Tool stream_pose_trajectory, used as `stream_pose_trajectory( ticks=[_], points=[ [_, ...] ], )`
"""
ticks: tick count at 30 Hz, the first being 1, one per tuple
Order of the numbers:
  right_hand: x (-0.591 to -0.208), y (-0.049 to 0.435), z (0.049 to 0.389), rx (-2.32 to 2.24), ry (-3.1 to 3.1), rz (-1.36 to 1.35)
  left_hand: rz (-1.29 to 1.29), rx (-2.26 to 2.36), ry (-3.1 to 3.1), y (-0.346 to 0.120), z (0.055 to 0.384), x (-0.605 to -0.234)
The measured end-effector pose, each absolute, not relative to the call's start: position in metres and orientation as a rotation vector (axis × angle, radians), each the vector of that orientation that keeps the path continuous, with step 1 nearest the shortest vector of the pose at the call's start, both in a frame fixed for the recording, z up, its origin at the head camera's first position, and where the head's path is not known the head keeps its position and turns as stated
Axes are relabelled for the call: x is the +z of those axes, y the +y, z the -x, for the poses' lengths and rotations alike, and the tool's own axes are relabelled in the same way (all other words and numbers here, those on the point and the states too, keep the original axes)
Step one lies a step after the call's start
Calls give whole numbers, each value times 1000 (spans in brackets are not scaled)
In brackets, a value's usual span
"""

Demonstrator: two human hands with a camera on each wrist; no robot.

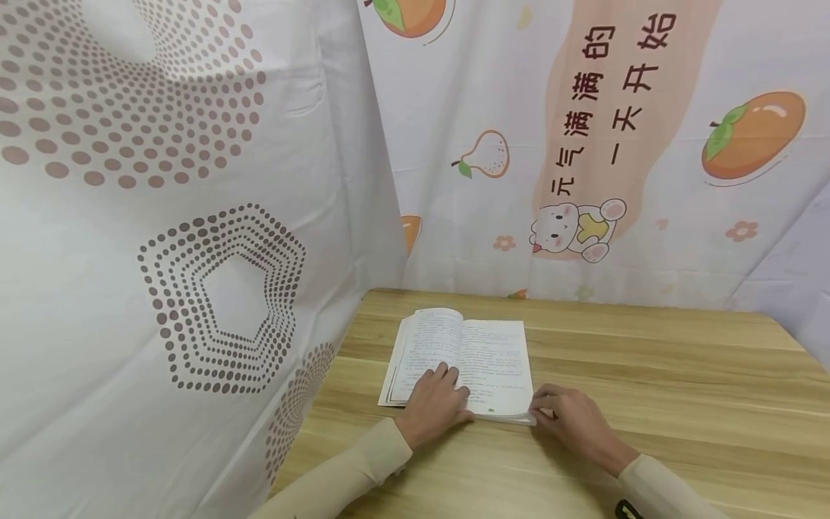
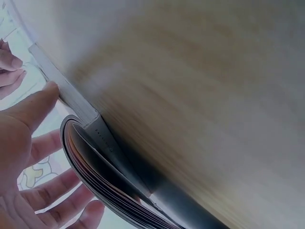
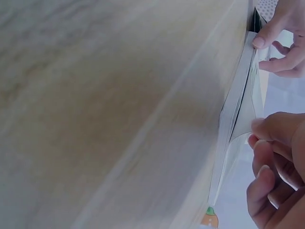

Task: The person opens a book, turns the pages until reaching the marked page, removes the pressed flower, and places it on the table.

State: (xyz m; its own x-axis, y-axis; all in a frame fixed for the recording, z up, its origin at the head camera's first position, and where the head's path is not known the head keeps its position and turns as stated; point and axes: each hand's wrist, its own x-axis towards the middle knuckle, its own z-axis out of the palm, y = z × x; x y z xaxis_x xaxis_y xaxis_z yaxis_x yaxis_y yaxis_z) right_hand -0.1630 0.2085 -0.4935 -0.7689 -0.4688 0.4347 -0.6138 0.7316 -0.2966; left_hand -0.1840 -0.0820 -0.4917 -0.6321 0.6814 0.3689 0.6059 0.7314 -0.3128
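An open book (image 1: 494, 357) with printed pages lies on the wooden table. My left hand (image 1: 433, 405) rests across its inner margin, fingers spread over the left page and thumb near the front edge. In the left wrist view, the thumb touches the edge of the page block (image 2: 71, 93), and the left-side pages (image 2: 90, 176) bow up in a curve. At the near right corner, my right hand (image 1: 573, 424) pinches a page (image 3: 246, 112) between thumb and index finger. That page's corner is lifted slightly off the pages below, as the right wrist view shows.
The wooden table (image 1: 655, 375) extends to the right of the book and in front of it. A white dotted curtain (image 1: 259, 144) hangs along the left side, and a fruit-patterned curtain (image 1: 447, 216) hangs behind the table's far edge.
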Motion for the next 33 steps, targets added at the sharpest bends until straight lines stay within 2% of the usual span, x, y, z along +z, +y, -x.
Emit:
stream_pose_trajectory(
  ticks=[19, 28, 33],
  points=[
    [-482, 205, 160, 860, -2609, -574, 949, 178, -2413, -84, 182, -489],
    [-485, 207, 158, 921, -2701, -559, 929, 144, -2379, -82, 183, -492],
    [-489, 209, 157, 852, -2775, -637, 946, 129, -2394, -82, 186, -491]
  ],
)
